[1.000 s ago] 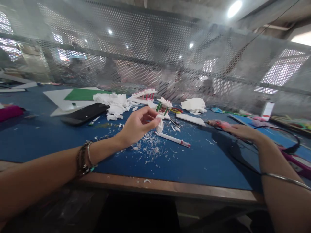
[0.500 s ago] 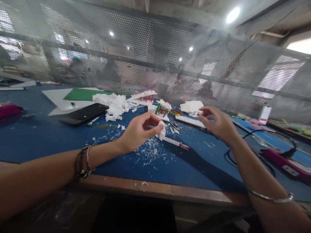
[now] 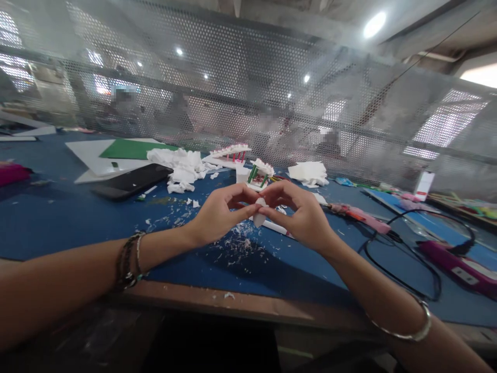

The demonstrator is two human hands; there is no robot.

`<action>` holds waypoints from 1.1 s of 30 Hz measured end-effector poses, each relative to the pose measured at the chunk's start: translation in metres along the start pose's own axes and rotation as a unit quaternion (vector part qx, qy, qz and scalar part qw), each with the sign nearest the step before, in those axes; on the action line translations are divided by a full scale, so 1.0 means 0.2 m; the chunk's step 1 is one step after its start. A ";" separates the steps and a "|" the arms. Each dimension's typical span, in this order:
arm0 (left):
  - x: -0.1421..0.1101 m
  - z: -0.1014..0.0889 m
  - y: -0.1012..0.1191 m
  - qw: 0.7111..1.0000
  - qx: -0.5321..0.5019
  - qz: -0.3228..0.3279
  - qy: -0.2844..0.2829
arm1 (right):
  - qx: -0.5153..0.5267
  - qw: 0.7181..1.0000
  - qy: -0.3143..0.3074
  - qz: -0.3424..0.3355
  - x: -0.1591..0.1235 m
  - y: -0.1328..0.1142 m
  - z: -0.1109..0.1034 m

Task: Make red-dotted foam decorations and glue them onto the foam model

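Note:
My left hand (image 3: 219, 213) pinches a small crumpled white piece (image 3: 259, 218), apparently paper or tissue, between thumb and fingers. Meeting it fingertip to fingertip, my right hand (image 3: 305, 215) pinches the same piece from the other side. The piece hangs above the table, its top partly covered by fingers. Below and behind it lies a white pen-like stick (image 3: 276, 227), partly hidden by my right hand. Just beyond my fingertips stands a little model with green posts and a white top (image 3: 262, 171).
White scraps litter the blue table (image 3: 186, 269). Crumpled white paper (image 3: 182, 163), a black phone-like slab (image 3: 134, 181) and a green sheet (image 3: 128, 148) lie left. To the right are a pink-orange corded tool (image 3: 359, 216), a magenta power strip (image 3: 458, 264) and white sheets (image 3: 308, 172).
My right hand has moved left, from over the white strip to the crumpled piece, and now pinches it too. The pink-orange tool has come into view. My left hand stays nearly still.

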State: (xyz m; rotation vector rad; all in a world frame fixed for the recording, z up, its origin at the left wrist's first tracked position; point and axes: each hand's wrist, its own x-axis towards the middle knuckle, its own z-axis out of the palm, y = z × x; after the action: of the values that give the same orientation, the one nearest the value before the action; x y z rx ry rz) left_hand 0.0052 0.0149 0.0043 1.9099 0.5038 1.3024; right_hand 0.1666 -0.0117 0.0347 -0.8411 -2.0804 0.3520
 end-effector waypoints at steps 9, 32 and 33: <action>0.00 0.02 0.03 0.999 -0.039 -0.032 -0.013 | 0.088 0.995 0.031 0.022 -0.03 -0.02 0.00; 0.00 -0.01 0.08 0.976 -0.140 -0.100 -0.134 | 0.149 0.982 -0.096 0.068 -0.03 -0.05 -0.05; 0.00 -0.01 0.08 0.975 -0.142 -0.104 -0.138 | 0.142 0.982 -0.103 0.066 -0.03 -0.05 -0.06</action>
State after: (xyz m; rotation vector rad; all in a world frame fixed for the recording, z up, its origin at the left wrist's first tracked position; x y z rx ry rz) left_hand 0.0015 0.0054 0.0170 1.7113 0.3431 0.9036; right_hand 0.1739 -0.0247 0.0434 -0.7965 -2.1004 0.8188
